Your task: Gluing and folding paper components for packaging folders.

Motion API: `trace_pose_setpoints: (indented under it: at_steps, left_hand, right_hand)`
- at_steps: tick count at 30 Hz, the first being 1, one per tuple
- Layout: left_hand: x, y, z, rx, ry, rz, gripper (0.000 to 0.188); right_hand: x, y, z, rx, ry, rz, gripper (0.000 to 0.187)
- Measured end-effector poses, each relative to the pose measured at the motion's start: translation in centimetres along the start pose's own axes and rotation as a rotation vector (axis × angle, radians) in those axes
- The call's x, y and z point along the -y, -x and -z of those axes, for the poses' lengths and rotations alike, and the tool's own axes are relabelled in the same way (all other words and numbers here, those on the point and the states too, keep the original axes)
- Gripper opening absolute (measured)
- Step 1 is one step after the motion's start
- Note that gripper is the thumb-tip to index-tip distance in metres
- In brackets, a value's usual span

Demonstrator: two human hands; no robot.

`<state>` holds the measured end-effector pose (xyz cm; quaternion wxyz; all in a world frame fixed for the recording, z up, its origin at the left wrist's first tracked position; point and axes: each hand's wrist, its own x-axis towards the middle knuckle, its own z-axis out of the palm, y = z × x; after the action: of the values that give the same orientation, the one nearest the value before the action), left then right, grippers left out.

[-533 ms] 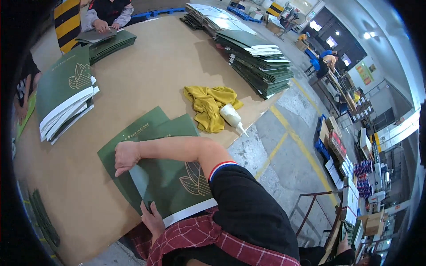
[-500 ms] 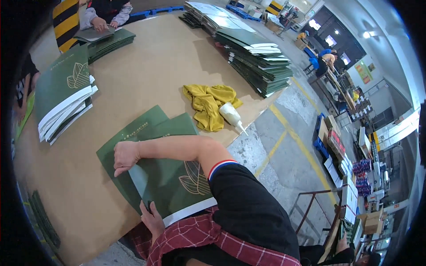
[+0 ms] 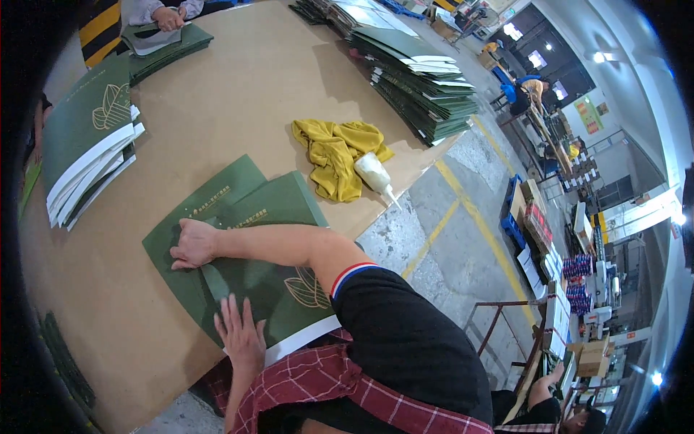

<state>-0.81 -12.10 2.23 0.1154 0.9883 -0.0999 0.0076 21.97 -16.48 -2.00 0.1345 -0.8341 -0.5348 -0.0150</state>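
Two dark green printed folders lie overlapping on the brown-covered table in front of me. The upper folder (image 3: 271, 293) carries a gold leaf outline and has a white strip along its near edge. Beneath it, the lower folder (image 3: 170, 246) sticks out to the left. My right hand (image 3: 194, 244), its arm reaching across the folders, presses down as a fist near the upper folder's left edge. Whatever its curled fingers may hold is hidden. Spread fingers of my left hand (image 3: 242, 333) rest flat on the folder's near left part, beside a raised flap.
Beyond the folders lie a crumpled yellow cloth (image 3: 332, 155) and a white squeeze bottle (image 3: 373, 173). Green folder stacks stand at the far right (image 3: 419, 87) and left (image 3: 87, 137). Another person's hands (image 3: 170, 18) work at the far left. The table's edge (image 3: 405, 192) runs along the right.
My left hand has opened from a pinch at the folder's edge and now lies flat, farther up on it. My right fist has shifted slightly left. The view has tilted a little.
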Motion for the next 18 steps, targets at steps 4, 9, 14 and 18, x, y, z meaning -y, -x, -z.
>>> trace_pose_setpoints:
  at_steps: [4, 9, 14, 18]
  left_hand:
    - [1.3, -3.2, -0.1, 0.105, 0.139, -0.123, 0.066]
    - [1.0, -5.2, -0.7, -0.006, 0.079, -0.167, 0.067]
    - [2.2, -4.2, -2.1, -0.021, 0.034, -0.125, 0.066]
    - [3.4, -2.0, -2.0, -0.025, -0.062, -0.024, 0.067]
  right_hand:
    - [1.4, -0.6, 0.4, -0.294, -0.029, -0.086, 0.04]
    - [-0.2, -1.2, 2.2, -0.077, 0.033, -0.405, 0.057]
    - [-0.7, -0.4, 4.3, -0.413, 0.093, -0.312, 0.055]
    - [-1.8, 10.6, 15.1, -0.62, 0.257, -0.71, 0.049]
